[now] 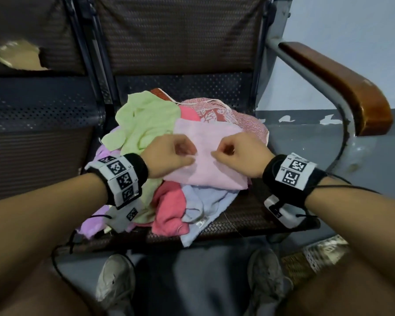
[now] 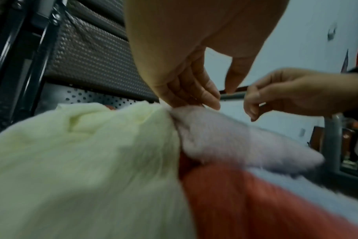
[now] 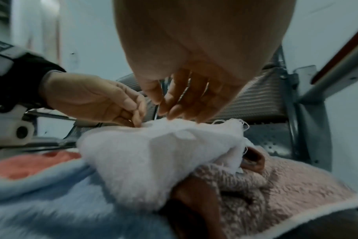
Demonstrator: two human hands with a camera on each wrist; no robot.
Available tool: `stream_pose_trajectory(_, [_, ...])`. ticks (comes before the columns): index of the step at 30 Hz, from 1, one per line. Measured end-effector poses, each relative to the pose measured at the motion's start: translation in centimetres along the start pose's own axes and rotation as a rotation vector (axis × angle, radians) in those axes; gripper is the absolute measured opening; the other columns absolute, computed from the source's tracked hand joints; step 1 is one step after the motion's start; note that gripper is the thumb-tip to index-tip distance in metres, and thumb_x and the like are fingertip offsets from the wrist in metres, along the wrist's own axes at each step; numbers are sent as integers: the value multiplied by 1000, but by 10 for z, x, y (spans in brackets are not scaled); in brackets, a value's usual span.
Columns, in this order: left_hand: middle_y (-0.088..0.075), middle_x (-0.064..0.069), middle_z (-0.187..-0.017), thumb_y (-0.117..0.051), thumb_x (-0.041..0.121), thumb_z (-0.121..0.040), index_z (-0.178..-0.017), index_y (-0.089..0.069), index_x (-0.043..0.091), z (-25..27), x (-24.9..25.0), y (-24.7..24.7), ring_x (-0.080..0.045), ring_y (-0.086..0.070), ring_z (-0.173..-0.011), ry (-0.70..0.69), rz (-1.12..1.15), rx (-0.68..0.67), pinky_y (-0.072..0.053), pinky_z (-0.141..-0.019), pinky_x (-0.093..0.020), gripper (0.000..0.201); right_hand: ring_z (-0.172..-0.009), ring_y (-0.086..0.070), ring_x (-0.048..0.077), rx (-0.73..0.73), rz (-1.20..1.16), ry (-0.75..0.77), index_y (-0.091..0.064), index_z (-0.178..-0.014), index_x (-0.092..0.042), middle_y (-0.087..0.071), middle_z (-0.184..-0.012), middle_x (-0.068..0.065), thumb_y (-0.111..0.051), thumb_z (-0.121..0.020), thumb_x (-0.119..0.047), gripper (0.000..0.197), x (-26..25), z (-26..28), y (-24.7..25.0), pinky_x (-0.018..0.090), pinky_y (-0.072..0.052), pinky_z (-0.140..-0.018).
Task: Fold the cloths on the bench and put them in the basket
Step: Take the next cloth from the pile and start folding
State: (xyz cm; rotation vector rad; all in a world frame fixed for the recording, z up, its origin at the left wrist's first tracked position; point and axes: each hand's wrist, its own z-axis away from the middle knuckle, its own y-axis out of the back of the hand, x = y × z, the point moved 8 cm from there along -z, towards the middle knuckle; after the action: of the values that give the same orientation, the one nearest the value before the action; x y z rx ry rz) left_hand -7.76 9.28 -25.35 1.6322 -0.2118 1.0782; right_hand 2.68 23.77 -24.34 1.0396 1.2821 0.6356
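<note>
Both the left hand and right hand are pinching a fluffy pale pink cloth mid-frame, lying over crumpled green, coral and blue cloths

No legible text; wrist bands carry square coded markers only.
</note>
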Motion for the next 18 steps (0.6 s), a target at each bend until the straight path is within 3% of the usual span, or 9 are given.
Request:
stream_pose_trajectory(2, [-61, 0, -128, -82, 25, -75, -124, -64, 21, 9, -3, -13, -15, -55, -116, -76, -240, -115, -41, -106, -35, 52, -104, -64, 14, -157, 97, 27, -72, -111, -27, -71, -114, -7, -52, -69, -81, 71, 3, 10, -20, 36, -51, -94])
stream_pose_trajectory(3, [-55, -3, -137, -83, 25, -73, -132, -59, 19, 12, -5, -15, -18, -50, -124, -106, -315, -126, -37, -109, -33, 64, -121, -58, 18, -230, 154, 37, -65, -128, -23, -63, -133, -2, -54, -65, -84, 88, 6, 14, -29, 38, -45, -105])
stream_pose_trajectory(4, [-52, -6, -142, -82, 23, -73, -138, -55, 16, 13, -8, -15, -21, -47, -130, -112, -346, -109, -34, -112, -32, 71, -136, -46, 21, -283, 209, 52, -54, -142, -17, -50, -149, 4, -60, -66, -82, 99, 10, 17, -36, 38, -37, -114])
stream_pose_trajectory(6, [-49, -6, -147, -78, 19, -74, -143, -50, 16, 13, -13, -11, -24, -46, -135, -85, -375, -41, -33, -112, -29, 75, -149, -29, 21, -329, 270, 72, -35, -154, -11, -31, -162, 9, -73, -77, -62, 100, 14, 20, -43, 37, -26, -121])
stream_pose_trajectory(8, [-53, -5, -145, -74, 16, -73, -144, -49, 20, 12, -15, -11, -25, -50, -131, -66, -410, -10, -38, -107, -30, 76, -145, -37, 24, -297, 228, 75, -40, -152, -11, -39, -158, 11, -71, -88, -39, 76, 12, 19, -41, 38, -31, -118])
stream_pose_trajectory(11, [-66, -7, -124, -69, 15, -75, -132, -58, 20, 11, -11, -8, -29, -61, -112, -76, -409, 41, -47, -90, -32, 58, -112, -63, 32, -171, 138, 63, -65, -125, -16, -69, -120, 10, -56, -96, -24, 32, 5, 16, -21, 41, -49, -95])
stream_pose_trajectory(13, [-71, -9, -104, -61, 25, -77, -114, -64, 19, 12, -6, 2, -32, -64, -96, -79, -360, 107, -50, -77, -35, 38, -103, -65, 33, -126, 103, 34, -68, -117, -15, -72, -109, 11, -54, -96, -19, 25, 1, 18, -8, 42, -50, -90])
stream_pose_trajectory(15, [-71, -5, -89, -53, 34, -72, -99, -66, 19, 15, -3, 14, -29, -64, -84, -61, -267, 179, -50, -71, -36, 33, -97, -64, 34, -105, 16, 11, -69, -106, -11, -72, -101, 12, -53, -95, -16, 20, 0, 21, 3, 45, -50, -88])
stream_pose_trajectory(18, [-64, 1, -71, -56, 37, -71, -81, -62, 18, 17, -6, 28, -20, -57, -69, -3, -69, 271, -45, -64, -34, 22, -97, -64, 34, -99, -148, -33, -71, -100, -5, -72, -100, 14, -55, -95, -16, 19, 0, 25, 14, 47, -51, -90])
